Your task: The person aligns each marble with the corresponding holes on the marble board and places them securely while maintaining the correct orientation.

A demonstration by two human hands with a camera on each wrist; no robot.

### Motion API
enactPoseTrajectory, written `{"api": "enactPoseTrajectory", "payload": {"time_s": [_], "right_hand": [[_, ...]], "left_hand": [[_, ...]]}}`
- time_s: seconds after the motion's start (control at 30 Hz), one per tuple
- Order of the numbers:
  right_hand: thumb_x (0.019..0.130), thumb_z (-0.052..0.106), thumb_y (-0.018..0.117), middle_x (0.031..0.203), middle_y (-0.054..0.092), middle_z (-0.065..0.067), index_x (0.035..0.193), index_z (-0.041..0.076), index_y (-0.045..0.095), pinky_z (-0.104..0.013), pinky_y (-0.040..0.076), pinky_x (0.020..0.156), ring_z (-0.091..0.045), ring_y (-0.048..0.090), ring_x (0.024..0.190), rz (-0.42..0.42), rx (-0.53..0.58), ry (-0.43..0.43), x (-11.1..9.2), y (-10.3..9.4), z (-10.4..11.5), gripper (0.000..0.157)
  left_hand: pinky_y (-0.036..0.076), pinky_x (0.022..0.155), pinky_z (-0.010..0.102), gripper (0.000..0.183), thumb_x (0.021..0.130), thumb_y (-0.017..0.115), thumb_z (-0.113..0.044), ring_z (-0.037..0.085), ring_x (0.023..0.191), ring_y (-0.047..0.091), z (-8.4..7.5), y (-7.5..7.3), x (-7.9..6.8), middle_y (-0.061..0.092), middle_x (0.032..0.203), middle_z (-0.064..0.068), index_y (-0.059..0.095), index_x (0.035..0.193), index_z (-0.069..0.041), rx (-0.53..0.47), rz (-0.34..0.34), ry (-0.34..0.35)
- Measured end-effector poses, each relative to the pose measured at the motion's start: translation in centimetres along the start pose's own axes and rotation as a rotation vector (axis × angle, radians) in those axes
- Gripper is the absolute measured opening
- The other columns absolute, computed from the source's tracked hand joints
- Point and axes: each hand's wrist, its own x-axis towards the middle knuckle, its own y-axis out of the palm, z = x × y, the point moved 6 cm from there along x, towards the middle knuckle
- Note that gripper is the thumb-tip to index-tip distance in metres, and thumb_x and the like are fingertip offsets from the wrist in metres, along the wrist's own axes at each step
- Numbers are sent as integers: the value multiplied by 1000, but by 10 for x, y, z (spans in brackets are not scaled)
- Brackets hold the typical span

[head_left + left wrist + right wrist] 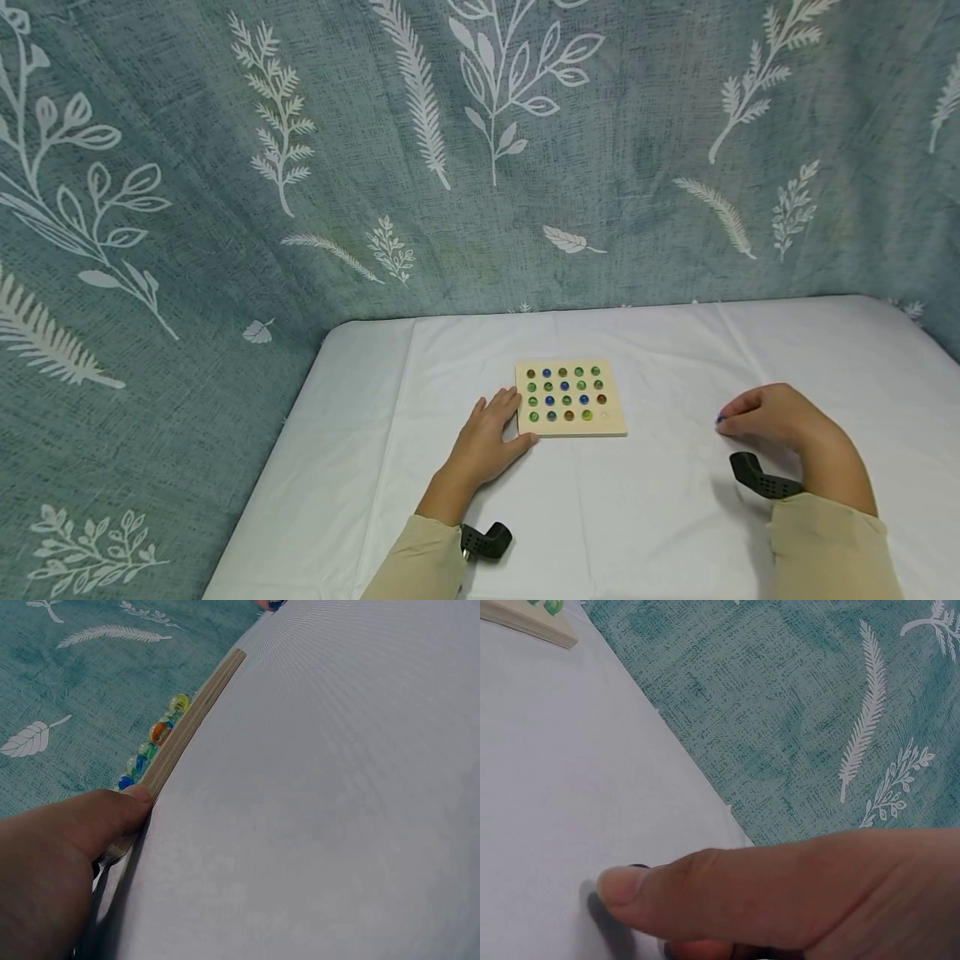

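Observation:
A pale wooden board [615,425] lies on the white cloth with rows of glass marbles in its hollows, mostly green, blue and brown. The hollow [604,415] at its front right corner holds no marble. Fingers spread, my left hand [483,437] rests against the board's left side, with its thumb at the front edge. The left wrist view shows the thumb [135,796] against the board's wooden side [191,724]. Well to the right of the board, my right hand [780,417] pinches a small blue marble [721,419] between thumb and fingertips, low over the cloth.
White cloth [652,533] covers the table, with faint creases running across it. A teal curtain [637,167] with white leaf prints hangs behind the table and along its left side. Black wrist cameras [761,479] sit on both forearms, below the beige sleeves' cuffs.

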Motion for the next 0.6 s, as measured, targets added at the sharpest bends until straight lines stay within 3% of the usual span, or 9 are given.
{"api": "enactPoseTrajectory", "payload": {"time_s": [0.27,0.6], "right_hand": [[77,49,72,101,67,-5,103,11,70,-39,48,79,-21,57,95,-46,34,-24,7,6,13,46],[80,33,72,99,68,-7,101,9,71,-32,50,70,-19,59,86,-64,78,-138,22,38,78,32]], "left_hand": [[14,120,36,74,85,62,-51,10,142,25,0,1,0,33,151,-6,37,145,-15,5,0,-1],[14,120,36,74,86,61,-51,9,142,24,-1,0,1,34,151,-6,37,145,-16,10,6,-5]]}}
